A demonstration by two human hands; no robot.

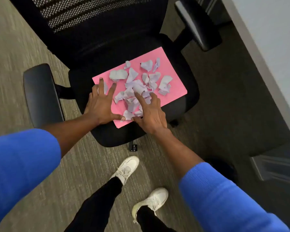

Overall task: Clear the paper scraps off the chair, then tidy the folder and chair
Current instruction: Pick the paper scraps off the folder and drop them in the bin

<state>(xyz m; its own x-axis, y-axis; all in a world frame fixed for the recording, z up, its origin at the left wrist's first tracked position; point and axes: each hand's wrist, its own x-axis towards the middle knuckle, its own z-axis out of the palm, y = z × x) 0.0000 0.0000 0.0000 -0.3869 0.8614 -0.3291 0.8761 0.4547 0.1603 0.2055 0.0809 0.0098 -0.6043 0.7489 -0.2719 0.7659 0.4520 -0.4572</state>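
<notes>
A pink folder (pixel 172 64) lies flat on the seat of a black office chair (pixel 189 101). Several crumpled pale lilac paper scraps (pixel 137 84) are scattered across the folder. My left hand (pixel 101 104) rests spread over the folder's near left corner, fingers apart, with one scrap showing between two fingers. My right hand (pixel 150 113) is spread over the scraps at the folder's near edge, forefinger stretched onto the pile. The two thumbs nearly meet at a scrap (pixel 128 115) by the near corner. Neither hand has closed around anything.
The chair has a mesh backrest (pixel 84 12) and two armrests, the left one (pixel 40 96) and the right one (pixel 197 22). A white desk edge (pixel 264 52) runs along the right. Carpet (pixel 12 52) lies all around, and my white shoes (pixel 126 169) stand just before the chair.
</notes>
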